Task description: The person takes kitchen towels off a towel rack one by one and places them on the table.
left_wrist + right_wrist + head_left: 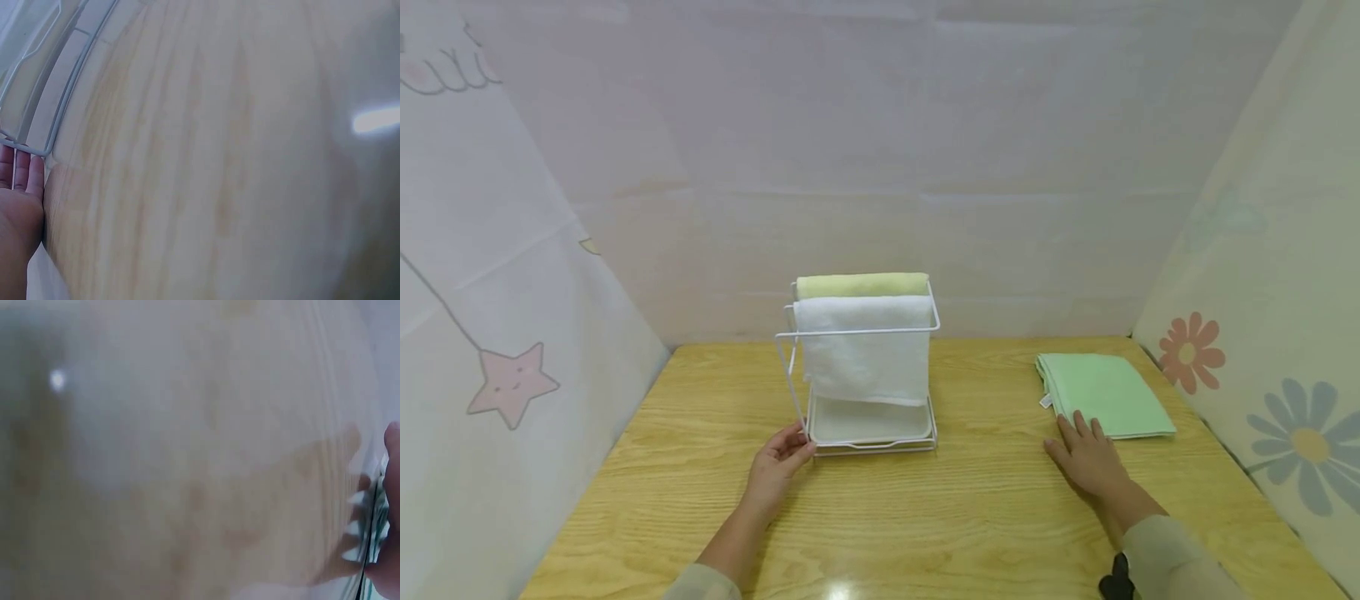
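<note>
A white wire towel rack (875, 332) stands on the table, with a white towel (865, 358) draped over one bar and a yellow towel (862, 286) over the bar behind it. My left hand (772, 471) holds the rack's near left base corner between thumb and fingers. In the left wrist view, the fingertips of that hand (22, 206) meet the wire base (62, 103). To the right lies a folded light green towel (1108, 392) with a small white tag. My right hand (1092, 458) rests its extended fingers on the towel's near left edge; in the right wrist view only part of this hand (390, 512) shows.
A pale tray (871, 421) sits in the rack's base. The wood-grain table (880, 517) reaches a plain cloth backdrop (880, 192) behind. Printed cloth hangs at the left and right sides. A small black object (1117, 579) is by the right sleeve.
</note>
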`<state>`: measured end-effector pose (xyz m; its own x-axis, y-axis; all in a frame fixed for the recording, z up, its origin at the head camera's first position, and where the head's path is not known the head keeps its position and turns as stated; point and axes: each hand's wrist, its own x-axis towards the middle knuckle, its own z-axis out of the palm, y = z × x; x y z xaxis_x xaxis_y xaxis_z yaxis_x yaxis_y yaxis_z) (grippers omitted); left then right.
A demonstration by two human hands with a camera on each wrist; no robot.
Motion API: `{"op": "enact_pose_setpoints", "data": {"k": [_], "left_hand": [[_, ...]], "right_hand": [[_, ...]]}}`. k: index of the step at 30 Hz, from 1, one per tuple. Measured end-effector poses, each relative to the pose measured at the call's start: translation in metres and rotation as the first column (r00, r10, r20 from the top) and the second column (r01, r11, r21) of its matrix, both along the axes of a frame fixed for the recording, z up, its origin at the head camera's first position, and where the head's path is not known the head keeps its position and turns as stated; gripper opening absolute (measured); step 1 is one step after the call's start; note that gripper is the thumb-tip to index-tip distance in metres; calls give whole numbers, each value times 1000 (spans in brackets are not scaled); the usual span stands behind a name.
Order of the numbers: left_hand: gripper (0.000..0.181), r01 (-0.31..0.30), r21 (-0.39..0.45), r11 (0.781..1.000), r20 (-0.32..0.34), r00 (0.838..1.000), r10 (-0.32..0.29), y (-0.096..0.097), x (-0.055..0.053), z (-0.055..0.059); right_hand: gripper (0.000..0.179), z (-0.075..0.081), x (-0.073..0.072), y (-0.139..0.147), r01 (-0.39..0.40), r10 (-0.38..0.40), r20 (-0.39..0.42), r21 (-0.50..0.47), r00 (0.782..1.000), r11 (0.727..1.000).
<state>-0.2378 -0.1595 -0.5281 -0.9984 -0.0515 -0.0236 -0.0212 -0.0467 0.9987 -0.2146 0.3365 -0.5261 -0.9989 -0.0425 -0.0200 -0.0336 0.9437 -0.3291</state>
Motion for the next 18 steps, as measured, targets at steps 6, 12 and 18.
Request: {"op": "enact_pose_setpoints", "data": {"k": [6, 12, 18], "left_hand": [[54, 4, 7, 1000, -15, 1000, -4, 0, 1, -1], [53, -1, 5, 1000, -36, 999, 1, 0, 0, -4], [50, -1, -11, 1000, -35, 999, 1, 0, 1, -2]], "right_hand": [[76, 4, -6, 19, -18, 20, 29, -60, 999, 998], [75, 5, -8, 28, -25, 26, 16, -49, 1000, 998], [74, 6, -9, 31, -21, 21, -4, -58, 1000, 998]]}}
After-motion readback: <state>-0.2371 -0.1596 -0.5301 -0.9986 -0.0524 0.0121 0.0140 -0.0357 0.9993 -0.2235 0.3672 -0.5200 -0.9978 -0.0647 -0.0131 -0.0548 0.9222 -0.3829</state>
